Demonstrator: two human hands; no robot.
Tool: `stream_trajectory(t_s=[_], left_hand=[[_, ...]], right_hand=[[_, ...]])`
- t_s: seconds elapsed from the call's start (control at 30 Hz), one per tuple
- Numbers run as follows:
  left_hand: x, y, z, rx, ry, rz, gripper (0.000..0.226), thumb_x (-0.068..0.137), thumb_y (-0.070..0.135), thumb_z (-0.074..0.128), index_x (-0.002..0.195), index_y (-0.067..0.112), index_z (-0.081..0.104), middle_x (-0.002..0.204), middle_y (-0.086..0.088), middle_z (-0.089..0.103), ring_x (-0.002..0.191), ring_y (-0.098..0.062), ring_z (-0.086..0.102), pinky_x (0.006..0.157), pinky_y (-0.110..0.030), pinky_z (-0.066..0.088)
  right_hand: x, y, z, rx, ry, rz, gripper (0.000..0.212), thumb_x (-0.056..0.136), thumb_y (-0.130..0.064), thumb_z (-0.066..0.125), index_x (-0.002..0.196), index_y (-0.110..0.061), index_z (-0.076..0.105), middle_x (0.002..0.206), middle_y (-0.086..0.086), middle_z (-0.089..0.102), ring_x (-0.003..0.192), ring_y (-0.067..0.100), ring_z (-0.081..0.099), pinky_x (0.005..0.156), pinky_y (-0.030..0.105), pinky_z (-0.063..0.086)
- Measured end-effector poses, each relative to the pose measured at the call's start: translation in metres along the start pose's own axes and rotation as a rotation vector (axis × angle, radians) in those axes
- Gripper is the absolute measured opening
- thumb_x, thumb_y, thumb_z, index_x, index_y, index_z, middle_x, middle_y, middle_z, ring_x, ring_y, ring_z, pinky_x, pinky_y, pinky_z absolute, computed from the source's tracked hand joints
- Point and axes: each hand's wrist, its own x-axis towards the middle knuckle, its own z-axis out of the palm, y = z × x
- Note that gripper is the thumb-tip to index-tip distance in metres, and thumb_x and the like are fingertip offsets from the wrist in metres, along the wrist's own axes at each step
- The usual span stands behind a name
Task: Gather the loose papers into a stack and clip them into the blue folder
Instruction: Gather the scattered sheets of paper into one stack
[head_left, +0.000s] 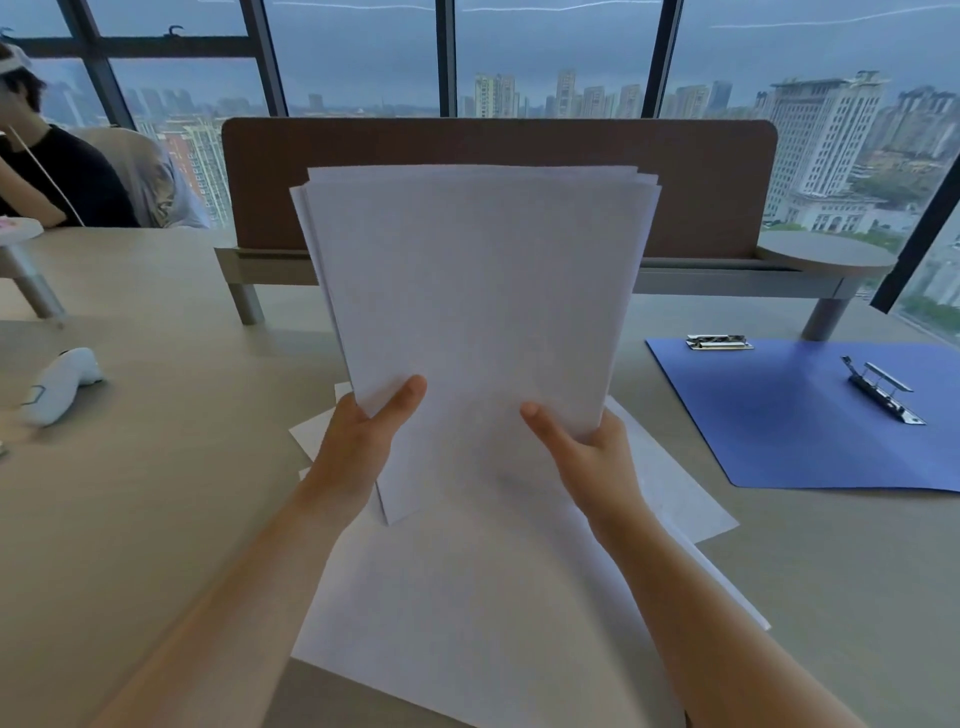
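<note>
White stack: sheaf of papers (478, 291) held up over the desk (156, 493), long axis running away from the person, top edges fanned unevenly against the brown divider (519, 150).
Left hand (358, 441): closed on the stack's lower left corner, thumb on the front.
Right hand (587, 447): closed on the lower right edge, thumb on the front.
Loose sheets (467, 613): several flat below; count unclear.
Blue folder (810, 415): one, open flat on the right, two metal clips (881, 391).

Matt white paper stack (475, 291); smooth blue folder (810, 415), shiny metal clip (883, 391).
</note>
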Motion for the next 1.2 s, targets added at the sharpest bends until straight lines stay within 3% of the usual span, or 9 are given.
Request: stream_trajectory(t_s=[0.27,0.4,0.53,0.6,0.7,0.8,0.9,1.0,1.2], left_hand=[[0.008,-0.009,-0.008,0.063,0.161,0.015,0.017,0.083,0.037,0.074,0.091,0.023,0.076,0.098,0.002,0.078,0.097,-0.02,0.073,0.095,-0.045,0.055],[0.022,-0.004,-0.025,-0.048,0.392,0.029,0.007,0.089,0.029,0.072,0.09,0.022,0.073,0.091,0.014,0.076,0.092,-0.006,0.07,0.089,-0.033,0.053],[0.029,-0.015,-0.038,-0.198,0.313,-0.205,0.014,0.092,0.034,0.068,0.092,0.02,0.067,0.075,0.01,0.075,0.073,-0.008,0.072,0.063,-0.024,0.056],[0.026,-0.02,-0.043,-0.334,0.148,-0.387,0.031,0.074,0.032,0.085,0.087,0.018,0.06,0.051,0.01,0.059,0.042,-0.005,0.057,0.042,-0.017,0.046],[0.03,-0.03,-0.052,-0.75,-0.046,-0.482,0.078,0.02,0.012,0.102,0.092,0.015,0.072,0.052,0.006,0.057,0.036,-0.005,0.053,0.039,-0.016,0.045],[0.028,-0.036,-0.047,-0.799,-0.118,-0.501,0.073,0.013,0.007,0.101,0.082,0.012,0.079,0.052,0.004,0.059,0.036,-0.006,0.054,0.038,-0.016,0.045],[0.026,-0.037,-0.041,-0.769,-0.063,-0.518,0.075,0.025,0.014,0.102,0.091,0.014,0.067,0.05,0.004,0.056,0.034,-0.006,0.051,0.037,-0.016,0.043],[0.025,-0.035,-0.036,-0.665,0.027,-0.545,0.032,0.068,0.026,0.077,0.094,0.016,0.061,0.051,0.006,0.055,0.034,-0.005,0.047,0.037,-0.016,0.04],[0.026,-0.035,-0.036,-0.642,0.054,-0.558,0.022,0.073,0.027,0.068,0.091,0.015,0.062,0.051,0.006,0.054,0.034,-0.005,0.045,0.037,-0.015,0.039]], right_hand=[[0.005,0.008,-0.003,-0.116,-0.054,0.109,0.034,0.084,-0.053,0.072,0.103,-0.025,0.07,0.094,-0.01,0.076,0.089,0.008,0.072,0.076,0.021,0.056],[0.012,0.013,-0.017,-0.691,-0.119,0.116,0.082,0.06,-0.082,0.067,0.123,-0.032,0.059,0.123,-0.013,0.063,0.119,0.012,0.056,0.096,0.031,0.047],[0.008,0.013,-0.024,-1.196,-0.314,0.176,0.118,0.052,-0.09,0.064,0.151,-0.033,0.033,0.151,-0.003,0.039,0.141,0.023,0.032,0.114,0.041,0.025],[0.009,0.017,-0.024,-1.262,-0.303,0.16,0.119,0.048,-0.095,0.06,0.146,-0.032,0.039,0.145,-0.003,0.042,0.136,0.024,0.036,0.11,0.039,0.027],[0.013,0.017,-0.024,-1.335,-0.235,0.139,0.113,0.045,-0.098,0.056,0.135,-0.029,0.05,0.13,-0.002,0.048,0.124,0.024,0.043,0.1,0.039,0.033],[0.015,0.016,-0.025,-1.349,-0.212,0.168,0.112,0.045,-0.099,0.055,0.132,-0.028,0.053,0.126,-0.002,0.049,0.121,0.024,0.046,0.097,0.039,0.037],[0.016,0.017,-0.027,-1.329,-0.171,0.178,0.106,0.046,-0.097,0.057,0.125,-0.026,0.055,0.119,-0.002,0.053,0.117,0.024,0.051,0.092,0.037,0.041],[0.015,0.015,-0.029,-1.317,-0.158,0.194,0.095,0.051,-0.094,0.06,0.116,-0.024,0.054,0.111,-0.003,0.061,0.111,0.023,0.056,0.087,0.036,0.039],[0.009,0.011,-0.026,-1.318,-0.18,0.174,0.094,0.045,-0.099,0.055,0.102,-0.024,0.056,0.1,-0.005,0.057,0.1,0.021,0.055,0.087,0.037,0.044]])
